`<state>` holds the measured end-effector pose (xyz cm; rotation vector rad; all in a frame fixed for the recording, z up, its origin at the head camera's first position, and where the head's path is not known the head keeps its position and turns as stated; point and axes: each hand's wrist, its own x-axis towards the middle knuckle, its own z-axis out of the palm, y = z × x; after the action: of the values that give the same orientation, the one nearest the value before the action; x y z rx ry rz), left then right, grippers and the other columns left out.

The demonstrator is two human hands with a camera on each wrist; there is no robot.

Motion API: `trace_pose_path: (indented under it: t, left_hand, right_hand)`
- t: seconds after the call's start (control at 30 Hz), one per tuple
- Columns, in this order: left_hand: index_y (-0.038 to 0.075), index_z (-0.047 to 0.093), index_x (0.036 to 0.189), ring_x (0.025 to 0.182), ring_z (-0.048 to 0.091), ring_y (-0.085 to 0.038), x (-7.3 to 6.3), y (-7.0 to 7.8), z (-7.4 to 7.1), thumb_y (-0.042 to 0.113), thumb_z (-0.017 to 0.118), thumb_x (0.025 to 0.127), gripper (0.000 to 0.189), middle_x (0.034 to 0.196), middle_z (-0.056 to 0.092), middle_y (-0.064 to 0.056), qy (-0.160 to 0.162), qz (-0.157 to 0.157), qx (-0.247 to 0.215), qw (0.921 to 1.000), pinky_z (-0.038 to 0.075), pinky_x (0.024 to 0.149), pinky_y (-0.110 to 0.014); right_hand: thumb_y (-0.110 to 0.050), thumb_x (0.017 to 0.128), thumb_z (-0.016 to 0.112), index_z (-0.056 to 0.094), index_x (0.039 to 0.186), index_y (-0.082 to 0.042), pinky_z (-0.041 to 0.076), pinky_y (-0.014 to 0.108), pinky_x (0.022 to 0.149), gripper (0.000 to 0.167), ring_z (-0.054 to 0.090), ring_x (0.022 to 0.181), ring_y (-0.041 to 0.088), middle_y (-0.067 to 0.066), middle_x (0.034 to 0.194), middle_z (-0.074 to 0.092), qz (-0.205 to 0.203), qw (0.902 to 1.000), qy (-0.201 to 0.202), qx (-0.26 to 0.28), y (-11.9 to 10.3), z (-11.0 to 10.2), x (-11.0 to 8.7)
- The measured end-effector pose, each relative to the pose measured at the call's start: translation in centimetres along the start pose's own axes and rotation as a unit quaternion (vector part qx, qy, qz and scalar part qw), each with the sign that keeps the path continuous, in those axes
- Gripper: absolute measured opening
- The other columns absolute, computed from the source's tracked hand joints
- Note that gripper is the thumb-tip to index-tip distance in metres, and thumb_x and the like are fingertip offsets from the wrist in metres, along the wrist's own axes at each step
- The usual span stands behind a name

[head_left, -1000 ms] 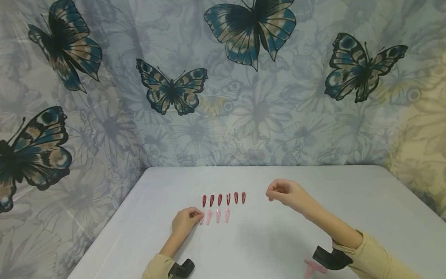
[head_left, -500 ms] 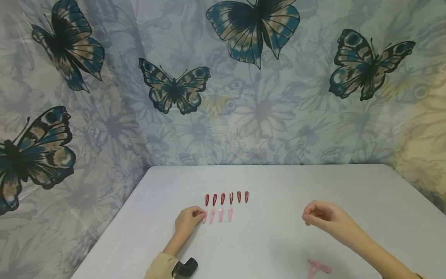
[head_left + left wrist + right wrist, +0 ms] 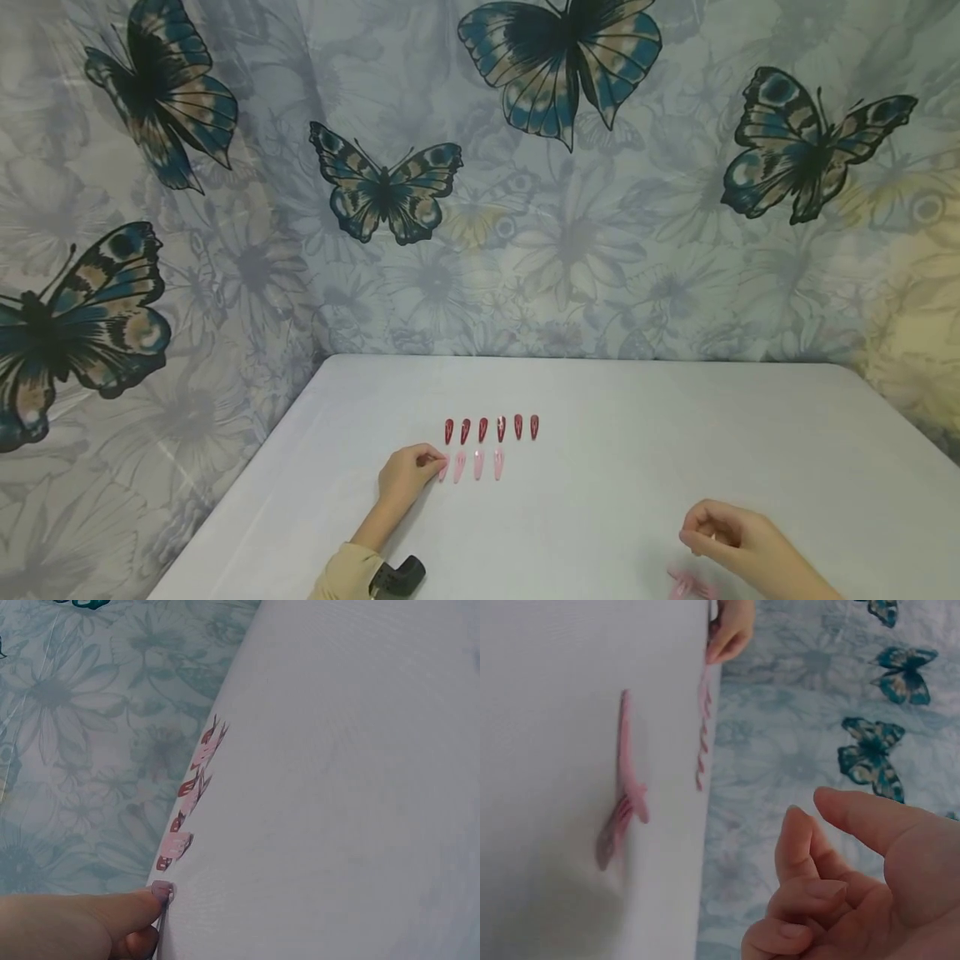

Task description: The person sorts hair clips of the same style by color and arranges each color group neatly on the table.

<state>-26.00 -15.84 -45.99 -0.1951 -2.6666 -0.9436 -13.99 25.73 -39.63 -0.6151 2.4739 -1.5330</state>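
Observation:
My left hand [image 3: 408,479] pinches the leftmost pink snap hair clip [image 3: 443,468] between thumb and fingertips on the white table; in the left wrist view the thumb hides most of that clip. Right of it, three more pink snap hair clips [image 3: 478,465] lie spaced in a row. Behind them runs a row of several dark red snap hair clips [image 3: 483,430]. My right hand [image 3: 738,537] hovers over a small heap of pink snap hair clips [image 3: 626,780] near the front right. Its fingers are loosely curled, with thumb and fingertips apart and nothing between them.
The white table [image 3: 592,517] reaches back to a hanging cloth [image 3: 555,250] printed with butterflies and flowers. A black band device [image 3: 397,577] sits on the left wrist at the front edge of view.
My right hand has moved right and toward me, from beyond the clip rows to above the pink heap. My left hand stays at the leftmost pink hair clip.

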Motion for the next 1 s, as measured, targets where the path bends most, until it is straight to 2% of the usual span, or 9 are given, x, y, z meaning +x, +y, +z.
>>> trace_pose_path:
  t: [0.17, 0.27, 0.33, 0.73, 1.0]
  left_hand:
    - [0.018, 0.068, 0.073, 0.055, 0.04, -0.007, 0.1, -0.1, 0.0, 0.024, 0.072, 0.074, 0.008, 0.061, 0.049, 0.011, 0.004, -0.002, 0.002, 1.0, 0.032, 0.05, -0.026]
    - [0.018, 0.068, 0.073, 0.055, 0.04, -0.007, 0.0, -0.2, 0.0, 0.025, 0.072, 0.074, 0.008, 0.061, 0.05, 0.011, 0.002, -0.004, 0.003, 1.0, 0.032, 0.05, -0.026]
    - [0.018, 0.068, 0.073, 0.056, 0.04, -0.008, 0.0, -0.2, 0.0, 0.024, 0.071, 0.075, 0.008, 0.062, 0.051, 0.01, 0.002, -0.004, 0.002, 1.0, 0.032, 0.051, -0.026]
    - [0.018, 0.067, 0.073, 0.055, 0.041, -0.007, 0.2, 0.0, -0.1, 0.024, 0.072, 0.074, 0.008, 0.062, 0.052, 0.011, 0.003, 0.006, 0.0, 1.0, 0.033, 0.05, -0.026]
    - [0.018, 0.067, 0.074, 0.054, 0.04, -0.006, 0.2, -0.2, 0.0, 0.025, 0.072, 0.074, 0.008, 0.062, 0.051, 0.011, -0.001, -0.001, 0.009, 1.0, 0.032, 0.049, -0.025]
  right_hand:
    - [-0.009, 0.093, 0.047, 0.056, 0.087, 0.0, 0.038, 0.027, 0.054, 0.014, 0.05, 0.062, 0.014, 0.003, 0.07, 0.056, 0.023, 0.9995, 0.003, -0.02, 1.2, 0.3, 0.4]
    - [-0.014, 0.093, 0.048, 0.055, 0.087, 0.002, 0.038, 0.027, 0.056, 0.018, 0.05, 0.062, 0.013, 0.002, 0.069, 0.054, 0.07, 0.9975, 0.002, 0.008, 1.8, 0.2, 0.5]
    - [-0.015, 0.092, 0.05, 0.055, 0.087, 0.003, 0.038, 0.027, 0.056, 0.02, 0.049, 0.062, 0.012, 0.002, 0.069, 0.054, 0.082, 0.9965, -0.001, 0.018, 2.4, 0.3, 0.5]
    - [-0.01, 0.089, 0.054, 0.055, 0.081, -0.001, 0.038, 0.027, 0.052, 0.012, 0.048, 0.059, 0.008, -0.004, 0.067, 0.054, 0.027, 0.9995, -0.018, -0.001, 3.9, 0.7, 0.3]
    - [-0.021, 0.084, 0.062, 0.054, 0.077, -0.008, 0.036, 0.023, 0.047, 0.017, 0.042, 0.055, 0.002, -0.009, 0.064, 0.049, 0.063, 0.9942, 0.01, -0.087, 3.3, 1.6, 0.1]
